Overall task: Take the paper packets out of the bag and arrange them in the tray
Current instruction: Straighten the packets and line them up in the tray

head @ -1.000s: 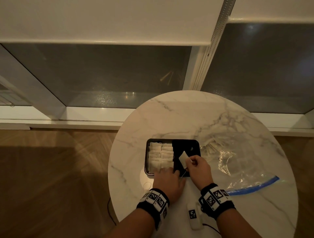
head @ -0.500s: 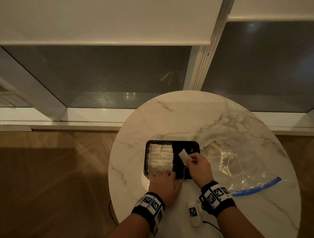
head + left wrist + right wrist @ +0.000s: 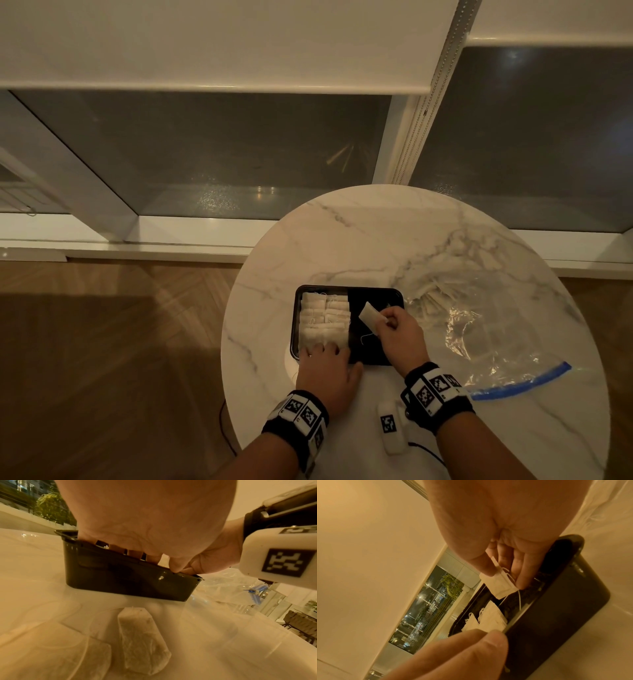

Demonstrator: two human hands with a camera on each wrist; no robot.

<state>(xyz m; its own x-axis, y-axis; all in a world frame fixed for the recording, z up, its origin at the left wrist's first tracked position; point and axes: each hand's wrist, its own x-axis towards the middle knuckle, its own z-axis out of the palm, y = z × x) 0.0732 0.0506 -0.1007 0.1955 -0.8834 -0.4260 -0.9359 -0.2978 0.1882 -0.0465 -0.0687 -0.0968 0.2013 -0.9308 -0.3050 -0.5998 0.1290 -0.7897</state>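
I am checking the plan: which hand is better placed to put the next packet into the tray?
Right. The right hand already pinches a tea bag above the black tray; the left hand presses the arranged tea bags.

Looks like home or apt living/dining area, evening. Round marble-look surface (image 3: 394, 246) w/ grey veins, set near big floor-level windows (image 3: 219, 150). White roller blinds (image 3: 205, 44) half down, bead chain (image 3: 428, 102) hanging btwn panes. Wood parquet floor (image 3: 102, 342), herringbone pattern, warm indoor light. Left wrist view: woven-seat chair (image 3: 300, 623) + glass panels in bkgd. Right wrist view: city lights + palm-type plants (image 3: 452, 585) outside glass, dark out.
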